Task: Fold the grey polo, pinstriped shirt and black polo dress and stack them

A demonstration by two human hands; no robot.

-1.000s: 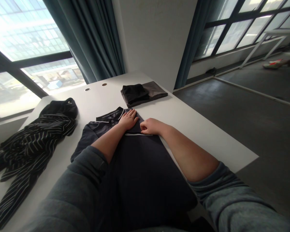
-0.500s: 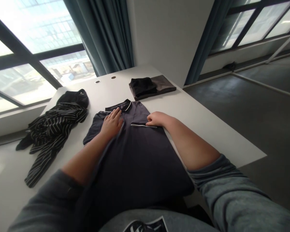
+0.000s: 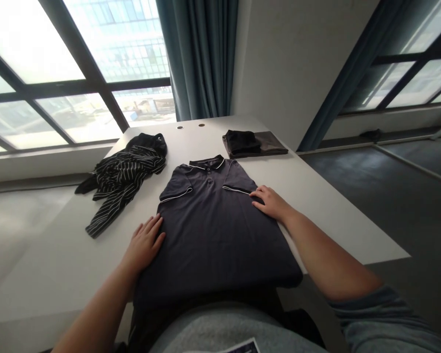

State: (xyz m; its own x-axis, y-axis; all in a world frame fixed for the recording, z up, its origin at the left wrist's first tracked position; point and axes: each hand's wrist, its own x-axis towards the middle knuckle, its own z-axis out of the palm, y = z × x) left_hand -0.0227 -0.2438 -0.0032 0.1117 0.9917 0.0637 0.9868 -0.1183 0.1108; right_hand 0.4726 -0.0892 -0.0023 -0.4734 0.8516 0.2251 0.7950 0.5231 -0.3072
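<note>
A dark grey polo shirt (image 3: 216, 230) lies spread out front side up, its collar toward the far side and its hem at my body. White piping edges its black collar and sleeve cuffs. My left hand (image 3: 146, 243) rests with fingers stretched out at the shirt's left side edge, below the left sleeve. On the other side, my right hand (image 3: 270, 201) touches the shirt beside the right sleeve cuff, its fingers extended and a little apart. Both sleeves lie angled down over the body of the shirt.
Black clothing with white stripes (image 3: 128, 169) lies crumpled on the left of the white table (image 3: 338, 225). Near the far right edge sits a stack of folded garments, a black one (image 3: 241, 140) over a grey-brown one (image 3: 271, 143). Behind are windows and a blue curtain (image 3: 202, 59).
My left hand has moved from near the collar down to the shirt's left edge. My right hand has loosened from the right cuff and shifted outward. The camera view has turned left.
</note>
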